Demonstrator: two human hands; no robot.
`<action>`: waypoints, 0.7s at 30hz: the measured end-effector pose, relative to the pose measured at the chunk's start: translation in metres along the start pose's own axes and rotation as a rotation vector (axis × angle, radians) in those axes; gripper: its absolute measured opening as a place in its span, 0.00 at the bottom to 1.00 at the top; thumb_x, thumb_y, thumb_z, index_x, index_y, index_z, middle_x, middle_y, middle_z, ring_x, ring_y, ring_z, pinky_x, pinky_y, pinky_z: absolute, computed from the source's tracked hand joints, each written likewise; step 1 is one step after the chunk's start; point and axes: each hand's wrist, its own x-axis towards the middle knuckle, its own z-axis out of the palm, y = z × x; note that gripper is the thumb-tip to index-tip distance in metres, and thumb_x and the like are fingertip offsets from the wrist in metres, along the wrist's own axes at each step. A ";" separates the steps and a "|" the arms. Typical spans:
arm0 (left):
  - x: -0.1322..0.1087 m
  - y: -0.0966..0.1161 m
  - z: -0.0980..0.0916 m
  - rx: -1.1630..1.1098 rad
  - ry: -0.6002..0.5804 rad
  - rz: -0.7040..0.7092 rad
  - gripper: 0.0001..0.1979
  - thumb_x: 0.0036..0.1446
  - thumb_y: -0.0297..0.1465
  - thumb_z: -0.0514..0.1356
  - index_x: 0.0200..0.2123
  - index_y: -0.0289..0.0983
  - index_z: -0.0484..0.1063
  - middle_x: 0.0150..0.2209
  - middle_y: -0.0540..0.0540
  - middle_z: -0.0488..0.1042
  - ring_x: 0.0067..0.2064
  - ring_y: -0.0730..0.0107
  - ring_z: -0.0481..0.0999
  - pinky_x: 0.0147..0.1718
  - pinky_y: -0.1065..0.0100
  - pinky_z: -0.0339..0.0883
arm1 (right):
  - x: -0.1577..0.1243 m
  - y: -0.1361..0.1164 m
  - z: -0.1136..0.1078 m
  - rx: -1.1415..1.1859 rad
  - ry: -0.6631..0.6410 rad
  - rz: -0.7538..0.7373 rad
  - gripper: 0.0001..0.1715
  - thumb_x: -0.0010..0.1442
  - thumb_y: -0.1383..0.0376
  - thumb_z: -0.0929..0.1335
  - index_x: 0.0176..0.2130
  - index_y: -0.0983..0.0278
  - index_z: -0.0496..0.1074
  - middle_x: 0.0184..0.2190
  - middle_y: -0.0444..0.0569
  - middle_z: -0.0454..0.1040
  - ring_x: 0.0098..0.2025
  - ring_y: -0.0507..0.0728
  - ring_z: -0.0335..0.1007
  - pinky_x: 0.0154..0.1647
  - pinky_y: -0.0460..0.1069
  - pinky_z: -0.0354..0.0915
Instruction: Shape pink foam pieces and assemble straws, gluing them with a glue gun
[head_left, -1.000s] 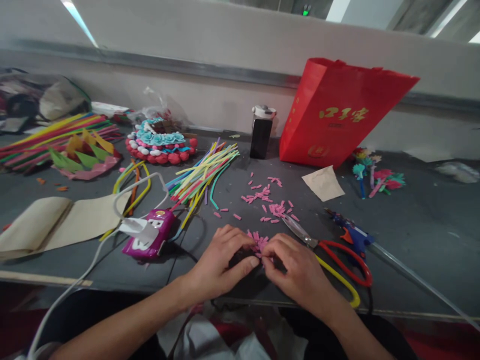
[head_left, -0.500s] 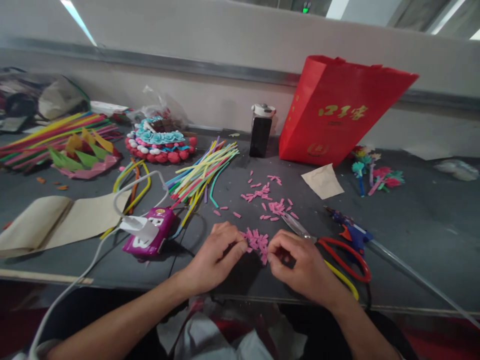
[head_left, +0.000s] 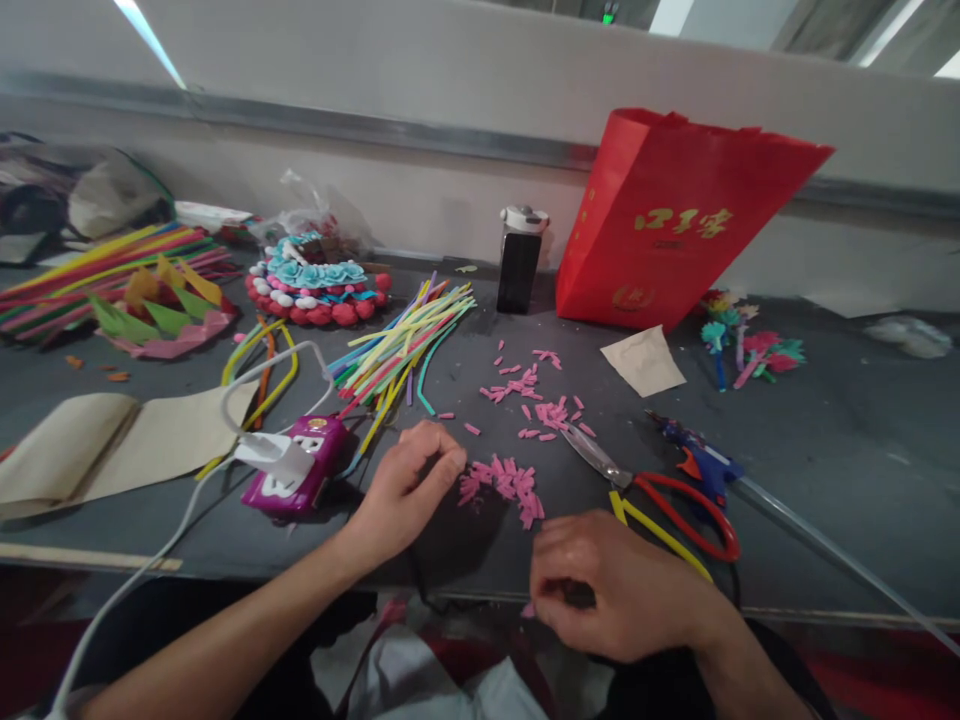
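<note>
On the dark tabletop (head_left: 825,450), pile of pink cut bits (head_left: 506,480) sits btwn the hands, spread wider to left vs 0.5 s ago. L hand (head_left: 412,485) has pulled off leftward, fingers loosely curled; can't tell if gripping anything. R hand (head_left: 600,580) has dropped twd front edge, fingers bent in, w/ one pink bit (head_left: 527,610) by fingertips, unclear if pinched. Yellow strips (head_left: 667,540) near scissors (head_left: 621,480) now more exposed.

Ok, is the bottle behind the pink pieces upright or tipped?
Upright: the bottle stands on the table, white lid on top.
</note>
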 end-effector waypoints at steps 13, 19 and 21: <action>-0.002 -0.002 0.010 0.041 -0.034 0.020 0.12 0.64 0.31 0.53 0.26 0.36 0.66 0.26 0.52 0.69 0.32 0.72 0.66 0.41 0.66 0.57 | 0.017 0.041 0.013 -0.283 0.499 0.272 0.13 0.64 0.70 0.64 0.48 0.60 0.71 0.40 0.48 0.74 0.43 0.56 0.70 0.44 0.50 0.62; -0.003 -0.003 0.011 0.052 -0.023 0.021 0.13 0.63 0.33 0.55 0.25 0.37 0.66 0.25 0.52 0.69 0.32 0.71 0.66 0.41 0.65 0.57 | 0.026 0.048 0.024 -0.461 0.420 0.316 0.09 0.65 0.68 0.63 0.35 0.63 0.72 0.32 0.48 0.72 0.39 0.57 0.68 0.38 0.50 0.61; -0.003 -0.001 0.012 0.057 -0.039 0.025 0.12 0.63 0.33 0.55 0.26 0.37 0.67 0.25 0.52 0.69 0.33 0.71 0.67 0.42 0.65 0.57 | 0.027 0.046 0.022 -0.466 0.447 0.330 0.10 0.65 0.68 0.62 0.34 0.64 0.69 0.32 0.49 0.71 0.37 0.57 0.68 0.38 0.50 0.60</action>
